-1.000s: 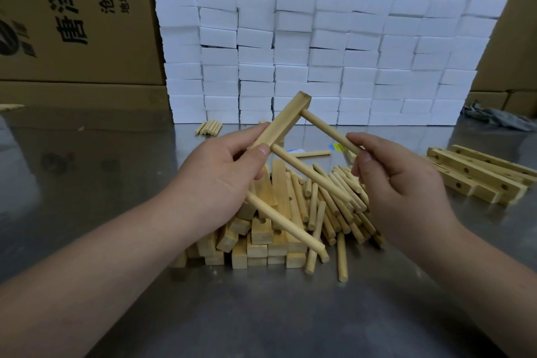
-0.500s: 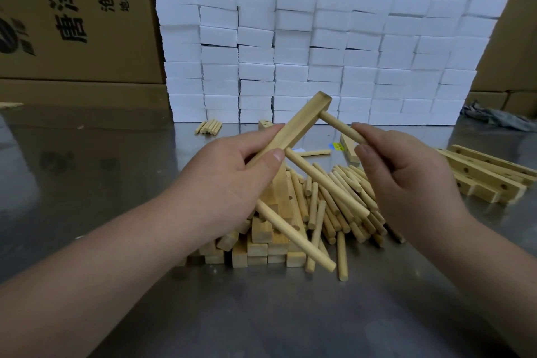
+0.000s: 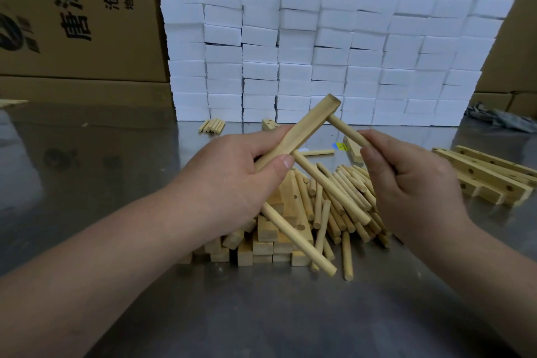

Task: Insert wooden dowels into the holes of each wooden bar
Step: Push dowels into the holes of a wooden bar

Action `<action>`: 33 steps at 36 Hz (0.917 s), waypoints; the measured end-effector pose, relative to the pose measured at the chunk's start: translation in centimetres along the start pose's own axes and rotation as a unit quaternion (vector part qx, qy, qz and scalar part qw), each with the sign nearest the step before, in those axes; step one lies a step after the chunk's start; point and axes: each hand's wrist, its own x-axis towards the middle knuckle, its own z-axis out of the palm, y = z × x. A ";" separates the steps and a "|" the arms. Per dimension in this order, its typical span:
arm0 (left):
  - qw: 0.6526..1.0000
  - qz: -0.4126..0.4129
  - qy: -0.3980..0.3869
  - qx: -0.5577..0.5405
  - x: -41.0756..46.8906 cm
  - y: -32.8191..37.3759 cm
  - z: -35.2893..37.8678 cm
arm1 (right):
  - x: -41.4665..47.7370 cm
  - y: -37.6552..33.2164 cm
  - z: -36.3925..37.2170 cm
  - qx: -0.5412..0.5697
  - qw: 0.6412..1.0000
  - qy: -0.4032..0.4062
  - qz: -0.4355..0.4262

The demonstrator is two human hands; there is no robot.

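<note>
My left hand (image 3: 232,180) grips a wooden bar (image 3: 302,131) tilted up to the right above the table. Three dowels stick out of the bar. My right hand (image 3: 406,183) pinches the top dowel (image 3: 345,128), whose end sits in the bar's upper hole. A middle dowel (image 3: 331,189) and a lower dowel (image 3: 299,241) slant down to the right from the bar. Below lie a pile of loose dowels (image 3: 348,206) and a heap of wooden bars (image 3: 270,244).
A wall of stacked white foam blocks (image 3: 328,58) stands behind on the metal table (image 3: 261,314), with cardboard boxes (image 3: 75,17) at the back. Several bars with holes (image 3: 488,177) lie at the right. A small dowel bundle (image 3: 212,126) lies near the blocks.
My right hand slid up along the top dowel toward the bar, so less of it shows. The bar with its dowels shifted slightly right.
</note>
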 end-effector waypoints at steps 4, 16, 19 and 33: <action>0.999 0.003 0.002 -0.041 0.1 0.0 0.1 | -0.1 -0.4 -0.2 0.069 0.997 0.010 0.038; 1.000 0.006 0.000 0.017 -0.1 0.1 0.2 | -0.1 -1.3 -0.8 0.288 0.935 -0.003 0.208; 0.999 0.016 0.005 0.033 -0.2 0.0 0.1 | 0.0 -1.3 -0.8 0.301 0.923 -0.013 0.241; 0.998 0.008 -0.049 0.045 0.1 0.0 0.2 | 0.2 -1.1 -0.6 0.293 0.916 -0.027 0.272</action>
